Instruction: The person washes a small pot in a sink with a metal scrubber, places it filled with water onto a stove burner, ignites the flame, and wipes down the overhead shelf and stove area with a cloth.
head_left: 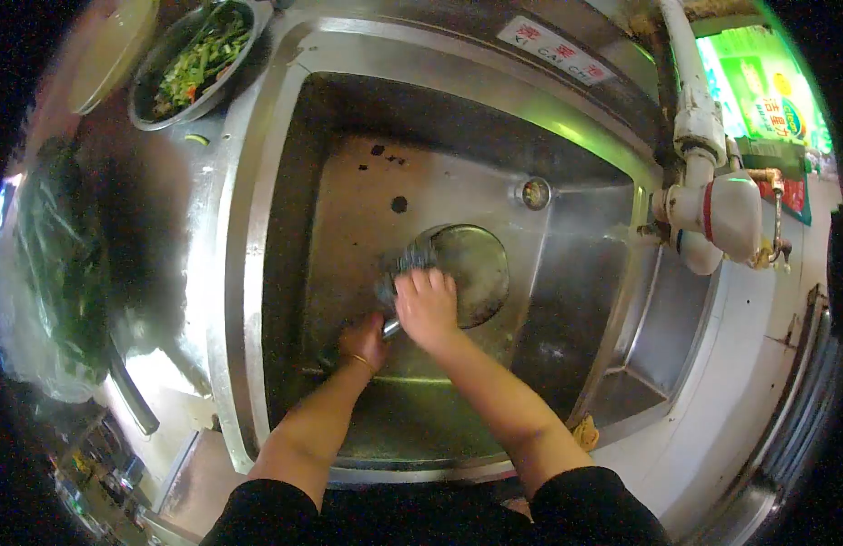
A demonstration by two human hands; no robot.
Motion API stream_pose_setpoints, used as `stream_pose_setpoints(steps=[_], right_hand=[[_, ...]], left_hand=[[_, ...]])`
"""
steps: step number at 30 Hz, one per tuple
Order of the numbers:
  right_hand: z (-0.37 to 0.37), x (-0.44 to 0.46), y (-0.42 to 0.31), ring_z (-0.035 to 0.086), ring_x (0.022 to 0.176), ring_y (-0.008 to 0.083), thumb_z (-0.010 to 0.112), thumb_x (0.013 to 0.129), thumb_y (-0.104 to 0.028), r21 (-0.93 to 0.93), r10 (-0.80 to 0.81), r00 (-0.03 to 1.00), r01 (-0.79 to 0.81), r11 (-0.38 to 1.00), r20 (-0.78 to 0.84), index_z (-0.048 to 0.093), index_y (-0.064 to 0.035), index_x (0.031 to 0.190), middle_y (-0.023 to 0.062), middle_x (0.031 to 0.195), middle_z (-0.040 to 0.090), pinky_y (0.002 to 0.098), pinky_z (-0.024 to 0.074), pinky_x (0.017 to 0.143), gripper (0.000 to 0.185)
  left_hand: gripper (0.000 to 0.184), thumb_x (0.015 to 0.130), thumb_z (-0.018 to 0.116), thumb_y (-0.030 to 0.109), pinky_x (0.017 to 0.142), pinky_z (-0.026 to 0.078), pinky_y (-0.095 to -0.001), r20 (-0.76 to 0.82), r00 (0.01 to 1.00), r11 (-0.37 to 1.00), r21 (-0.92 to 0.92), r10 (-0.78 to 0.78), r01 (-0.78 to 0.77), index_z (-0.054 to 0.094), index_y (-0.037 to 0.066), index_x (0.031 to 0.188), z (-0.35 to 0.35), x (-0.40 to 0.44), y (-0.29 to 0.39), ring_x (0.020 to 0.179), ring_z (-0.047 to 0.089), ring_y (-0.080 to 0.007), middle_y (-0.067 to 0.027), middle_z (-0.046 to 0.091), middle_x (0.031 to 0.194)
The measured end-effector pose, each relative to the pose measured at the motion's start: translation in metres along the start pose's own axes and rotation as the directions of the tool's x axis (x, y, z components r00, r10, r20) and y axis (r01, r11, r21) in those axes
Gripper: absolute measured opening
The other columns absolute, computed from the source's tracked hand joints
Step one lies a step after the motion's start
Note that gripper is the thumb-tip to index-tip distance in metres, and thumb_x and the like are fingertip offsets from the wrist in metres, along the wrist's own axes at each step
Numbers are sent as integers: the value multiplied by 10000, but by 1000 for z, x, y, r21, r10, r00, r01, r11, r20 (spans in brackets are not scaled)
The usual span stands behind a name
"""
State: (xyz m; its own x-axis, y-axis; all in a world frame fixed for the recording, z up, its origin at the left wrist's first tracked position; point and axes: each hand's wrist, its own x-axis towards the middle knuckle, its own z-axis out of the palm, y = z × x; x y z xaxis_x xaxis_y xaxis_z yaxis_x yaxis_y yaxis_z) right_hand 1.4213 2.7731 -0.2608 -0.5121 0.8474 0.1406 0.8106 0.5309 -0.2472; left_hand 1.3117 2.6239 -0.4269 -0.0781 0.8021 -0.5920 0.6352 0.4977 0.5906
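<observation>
A large stainless steel sink (348,209) fills the middle of the head view. Inside it, my left hand (363,344) is wrapped round the short metal handle (391,328) of a round pan (471,273). My right hand (427,305), fingers bent, presses a grey, blurred scrubber (410,264) at the left edge of the pan. Dark bits (399,205) lie on the sink floor above the hands, and the drain (533,193) holds some food scraps.
A metal bowl of cut greens (203,68) stands at the upper left. Below it lies a plastic bag of greens (62,264). White pipes (703,200) and a small tap (778,218) are at the right, near a green package (758,86).
</observation>
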Motion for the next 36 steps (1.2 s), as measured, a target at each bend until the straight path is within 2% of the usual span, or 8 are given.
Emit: stream_pose_setpoints(steps=[4,8,13,19,23,28,31,36], right_hand=[[-18,-84,62,492,827,350,588,669,-116,-191,436,812,-392,900,387,559,-46,849,140,873,544,459,393,714,195],[-4,-38,131,506,944,379,628,722,-163,-115,593,789,-611,783,-158,536,-8,1018,204,998,547,470,412,803,347],[6,-44,119,503,1035,364,615,805,-246,344,844,490,-770,537,-221,506,29,1112,208,1103,544,433,398,899,426],[33,-75,14,478,1123,283,565,888,-330,782,946,-57,-547,-297,319,390,42,1268,185,1251,494,403,378,959,560],[29,-43,26,485,1097,238,568,885,-365,755,782,86,-345,-557,617,363,4,1301,174,1240,497,395,394,931,592],[-11,-29,150,485,1074,245,686,788,-262,783,862,400,-622,4,313,378,4,1279,150,1189,512,376,391,924,638],[-102,-12,165,378,1244,301,612,833,-168,853,835,482,-286,437,-266,378,35,1296,195,1316,421,391,268,1057,557],[-296,57,94,546,1045,326,643,809,-235,-246,-272,568,125,961,-776,512,6,1132,200,1079,587,406,408,917,424]], left_hand=[[375,703,707,201,802,456,-461,138,988,961,275,-71,31,545,137,1035,-50,-18,58,929,592,-347,-133,613,989],[390,703,717,204,825,448,-458,62,997,959,274,55,-70,540,116,1039,-49,-19,55,949,589,-347,-128,614,1007],[420,698,723,206,795,467,-454,57,998,960,280,-25,8,531,108,1059,-50,-18,58,968,585,-334,-127,606,1044],[483,697,723,208,793,479,-440,-111,993,999,-6,40,-41,504,123,1118,16,18,-31,954,592,-339,-127,613,1054],[543,706,718,219,822,472,-456,-116,988,939,317,-105,137,474,134,1183,-52,-2,57,965,598,-339,-145,610,1071],[555,736,680,201,839,470,-454,-220,974,960,255,-62,119,454,134,1238,-54,-2,60,989,589,-356,-166,605,1091],[572,731,675,217,840,470,-448,-202,979,959,276,-11,68,447,105,1243,-50,13,40,974,589,-376,-188,608,1069],[571,685,694,252,830,469,-437,59,997,971,237,-50,35,470,-10,1140,-113,-28,135,953,592,-386,-242,608,1001]])
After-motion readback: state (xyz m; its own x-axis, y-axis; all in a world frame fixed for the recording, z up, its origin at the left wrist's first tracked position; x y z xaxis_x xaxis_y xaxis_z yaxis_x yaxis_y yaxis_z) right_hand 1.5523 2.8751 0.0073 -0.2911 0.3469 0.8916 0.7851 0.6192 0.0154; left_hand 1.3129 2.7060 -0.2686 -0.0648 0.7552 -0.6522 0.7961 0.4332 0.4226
